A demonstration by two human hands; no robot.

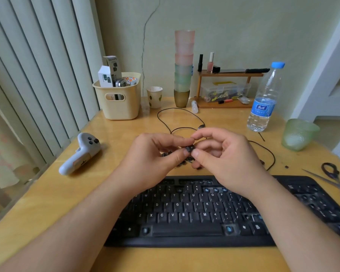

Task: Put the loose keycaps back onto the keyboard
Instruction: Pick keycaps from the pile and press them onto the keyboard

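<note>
Here, a single black keycap (190,148) pinched between left hand (155,156) and right hand (224,152), probably turned to read its legend. Beneath, black keyboard (194,213) with bare blue switch stems awaiting caps.

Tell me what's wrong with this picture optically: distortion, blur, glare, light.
Head view: wide-angle bending bows the blinds and the keyboard toward the edges; soft daylight, faint shadows only; mild sheen on the table; the keycap pinched between left hand and right hand is small and soft, legend unreadable; keyboard's right end blurred.
</note>
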